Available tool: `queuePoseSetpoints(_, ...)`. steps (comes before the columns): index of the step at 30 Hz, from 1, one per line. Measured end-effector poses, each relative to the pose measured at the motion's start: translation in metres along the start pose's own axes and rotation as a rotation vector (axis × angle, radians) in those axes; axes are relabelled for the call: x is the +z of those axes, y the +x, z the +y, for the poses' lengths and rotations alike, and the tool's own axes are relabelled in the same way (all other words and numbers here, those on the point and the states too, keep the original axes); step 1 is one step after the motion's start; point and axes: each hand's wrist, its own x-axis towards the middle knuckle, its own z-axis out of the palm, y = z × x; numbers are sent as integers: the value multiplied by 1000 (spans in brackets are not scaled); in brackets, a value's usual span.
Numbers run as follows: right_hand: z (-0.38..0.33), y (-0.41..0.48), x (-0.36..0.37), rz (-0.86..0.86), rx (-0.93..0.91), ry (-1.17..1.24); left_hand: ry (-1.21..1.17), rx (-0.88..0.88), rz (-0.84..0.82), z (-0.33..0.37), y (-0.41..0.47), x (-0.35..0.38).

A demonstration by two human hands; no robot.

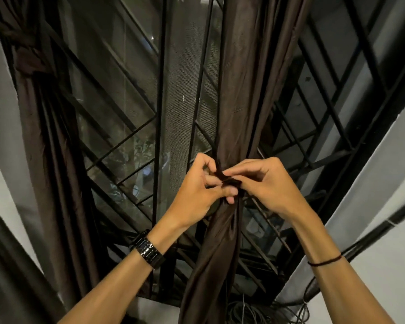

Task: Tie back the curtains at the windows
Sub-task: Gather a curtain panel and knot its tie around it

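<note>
1. The gathered brown curtain (234, 108) hangs before the window grille (136, 136), at centre.
2. A dark tie strip (228, 180) at its waist is pinched by the left hand (197, 195) and right hand (267, 185).
3. A second curtain (40, 101) is seen knotted at far left.

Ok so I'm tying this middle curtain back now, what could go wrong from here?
The dark tie strip is pinched only at the fingertips of your left hand and right hand, so it could slip before a knot forms. If it goes slack, the gathered middle curtain may spread again. The bunch hangs close to the window grille, so fabric might snag on it.
</note>
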Motion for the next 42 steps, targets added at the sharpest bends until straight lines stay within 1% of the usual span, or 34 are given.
queuePoseSetpoints(3, 6, -8, -11, -144, -45, 148, 54, -8, -31, 3, 4, -2)
queuePoseSetpoints(5, 8, -14, -9, -211, -72, 175, 95, -5, -38, 4, 5, -4)
queuePoseSetpoints(6, 9, -15, -6, -212, -85, 162, 113, -9, -40, 6, 5, -4)
queuePoseSetpoints(8, 11, -12, 3, -91, -106, 163, 162, -16, -50, 11, 5, -4)
queuePoseSetpoints(10, 12, -10, 12, 60, -123, 280, 249, -31, -88, 15, 5, -5)
queuePoseSetpoints(11, 13, -10, 13, 103, -140, 304, 287, -49, -116, 17, 6, -6)
queuePoseSetpoints(12, 15, -10, 14, 114, -150, 301, 307, -73, -164, 18, 7, -9)
queuePoseSetpoints(14, 16, -11, 8, 61, -143, 293, 295, -123, -283, 20, 8, -15)
queuePoseSetpoints(16, 12, -10, -3, -41, -173, 151, 299, -156, -362, 23, 9, -18)
queuePoseSetpoints(19, 0, -3, -16, -200, -338, -208, 356, -138, -419, 29, 11, -14)
queuePoseSetpoints(20, -4, -1, -20, -258, -370, -284, 381, -125, -433, 31, 12, -12)
queuePoseSetpoints(22, -12, 1, -29, -387, -371, -383, 435, -108, -458, 33, 14, -9)
queuePoseSetpoints(24, -18, 2, -33, -494, -397, -542, 493, -104, -463, 33, 17, -6)
queuePoseSetpoints(26, -23, 4, -32, -556, -423, -735, 541, -90, -439, 33, 20, -1)
queuePoseSetpoints(27, -26, 4, -31, -563, -398, -822, 564, -77, -420, 33, 21, 2)
queuePoseSetpoints(28, -27, 4, -30, -545, -353, -901, 588, -63, -395, 32, 22, 4)
queuePoseSetpoints(30, -26, -1, -25, -435, -295, -1005, 624, -27, -340, 30, 22, 8)
queuePoseSetpoints(32, -18, -7, -20, -303, -291, -1020, 673, 9, -280, 25, 21, 11)
queuePoseSetpoints(34, -7, -8, -17, -215, -281, -1005, 781, 86, -210, 18, 22, 12)
queuePoseSetpoints(36, 3, -7, -16, -146, -308, -967, 907, 196, -160, 13, 23, 11)
queuePoseSetpoints(39, 14, -12, -12, -7, -377, -908, 1095, 382, -160, 8, 23, 10)
queuePoseSetpoints(42, 20, -21, -5, 119, -435, -853, 1284, 648, -109, 1, 23, 10)
